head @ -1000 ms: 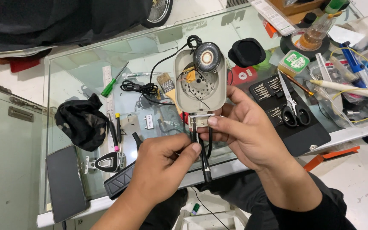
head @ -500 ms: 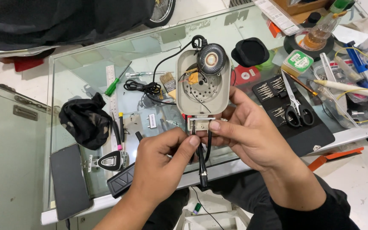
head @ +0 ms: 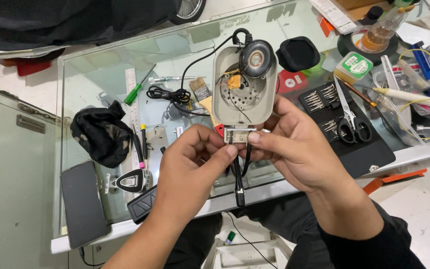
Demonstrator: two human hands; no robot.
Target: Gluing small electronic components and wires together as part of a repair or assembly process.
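My right hand (head: pixel 294 147) holds a beige, opened headphone ear cup (head: pixel 244 87) by its lower end, above a glass table (head: pixel 100 74). A round speaker driver (head: pixel 256 57) leans out of the shell's top on thin wires, and a small yellow part (head: pixel 233 82) sits inside. My left hand (head: pixel 191 162) pinches the small metal bracket (head: pixel 239 135) at the cup's bottom edge with thumb and forefinger. A black cable (head: pixel 238 179) hangs down from there between both hands.
On the glass lie a black ear pad (head: pixel 297 53), a paintbrush (head: pixel 202 94), a green screwdriver (head: pixel 136 89), a black cloth (head: pixel 101 133) and a dark phone (head: pixel 83 204). To the right are scissors (head: pixel 347 122) on a bit set tray (head: pixel 369 149), tape rolls and tools.
The ear cup and both hands have shifted slightly up in view. My left fingers stay pinched at the bracket; the grip looks the same.
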